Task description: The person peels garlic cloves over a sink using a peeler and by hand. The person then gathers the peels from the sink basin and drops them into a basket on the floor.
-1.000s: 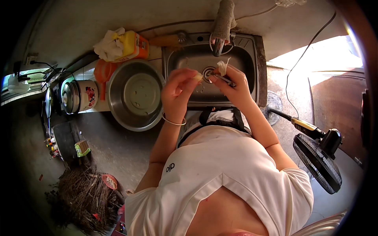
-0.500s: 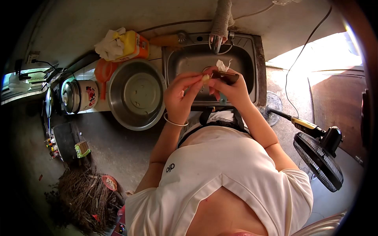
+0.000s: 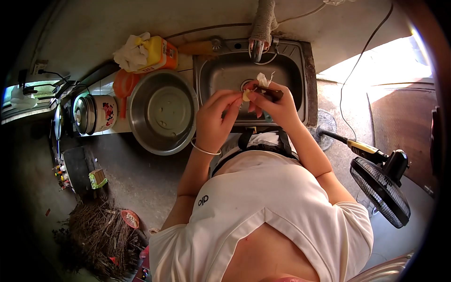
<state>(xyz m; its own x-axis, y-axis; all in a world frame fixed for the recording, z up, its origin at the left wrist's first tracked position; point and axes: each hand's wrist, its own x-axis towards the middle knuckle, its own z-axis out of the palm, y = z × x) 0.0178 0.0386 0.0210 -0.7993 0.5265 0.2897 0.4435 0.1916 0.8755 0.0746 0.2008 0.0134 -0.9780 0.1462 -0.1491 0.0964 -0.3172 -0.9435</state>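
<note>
Over the sink (image 3: 225, 77), my left hand (image 3: 220, 113) has its thumb and fingertips closed on a small pale-yellow piece (image 3: 246, 96), perhaps a peeled clove. My right hand (image 3: 279, 105) meets it from the right, its fingers wrapped round a small dark-bladed knife (image 3: 272, 93) and its thumb against the piece. A white papery scrap (image 3: 264, 80) sticks up above the right fingers. To the left stands a metal basin (image 3: 140, 113) holding water and several small pale pieces.
An orange dipper (image 3: 123, 94) lies beside the basin, below a yellow-orange container (image 3: 159, 54). A cloth-wrapped tap (image 3: 264, 23) hangs over the sink. Further left is a flowered pot (image 3: 105, 113). A black fan (image 3: 379, 190) stands at the right, twigs (image 3: 103, 230) at the lower left.
Compared with a second ago, my hands have come together at the pale piece, and the knife has turned in my right hand. The left wrist has shifted slightly left since the last frame.
</note>
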